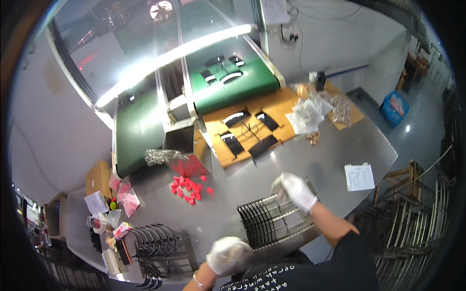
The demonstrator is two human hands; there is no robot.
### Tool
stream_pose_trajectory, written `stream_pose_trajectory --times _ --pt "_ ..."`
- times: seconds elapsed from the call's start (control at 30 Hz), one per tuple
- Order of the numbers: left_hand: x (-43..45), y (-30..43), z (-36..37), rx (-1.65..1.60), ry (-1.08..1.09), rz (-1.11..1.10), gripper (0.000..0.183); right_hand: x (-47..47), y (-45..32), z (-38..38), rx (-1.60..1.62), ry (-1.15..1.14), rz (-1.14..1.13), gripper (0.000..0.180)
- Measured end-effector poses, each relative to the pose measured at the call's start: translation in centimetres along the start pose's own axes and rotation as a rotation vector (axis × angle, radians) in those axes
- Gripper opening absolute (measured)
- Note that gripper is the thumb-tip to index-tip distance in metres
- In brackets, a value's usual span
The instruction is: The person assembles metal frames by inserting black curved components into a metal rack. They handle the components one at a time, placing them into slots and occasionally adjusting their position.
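Note:
My right hand [293, 189], in a white glove, is over the upper right part of a metal wire rack [287, 218]. A row of black curved parts [256, 222] stands closely spaced in the rack's left half. My left hand [228, 254], also gloved in white, is beside the rack's lower left corner. Its fingers look curled, but whether it holds anything cannot be told. The right fingers are blurred and what they touch is unclear. Further left, a second rack [187, 254] bears more black curved parts [156, 240].
Small red blocks [187, 189] lie scattered on the metal table [222, 203]. Beyond them stands an open metal box [193, 165]. Four-armed black assemblies are on the wooden board [287, 105] and green conveyor belt [236, 91]. Plastic bags [307, 114] and a paper sheet [359, 177] lie right.

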State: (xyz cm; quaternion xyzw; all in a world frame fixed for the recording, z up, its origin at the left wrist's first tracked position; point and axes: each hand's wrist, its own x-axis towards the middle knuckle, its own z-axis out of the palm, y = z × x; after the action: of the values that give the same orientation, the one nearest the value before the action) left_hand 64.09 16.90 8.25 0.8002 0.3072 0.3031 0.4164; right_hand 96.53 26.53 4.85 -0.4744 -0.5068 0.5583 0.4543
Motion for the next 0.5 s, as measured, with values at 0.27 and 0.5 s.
stream_pose_trajectory --times 0.27,0.5 --pt "-0.8 1.2 0.6 -0.105 0.632 -0.552 0.050 26.5 10.5 -3.6 -0.790 0.441 -0.466 0.042" --pt "4.4 0.5 0.2 0.003 0.805 -0.290 0.055 27.3 4.6 -3.9 -1.088 0.165 -0.095 0.040"
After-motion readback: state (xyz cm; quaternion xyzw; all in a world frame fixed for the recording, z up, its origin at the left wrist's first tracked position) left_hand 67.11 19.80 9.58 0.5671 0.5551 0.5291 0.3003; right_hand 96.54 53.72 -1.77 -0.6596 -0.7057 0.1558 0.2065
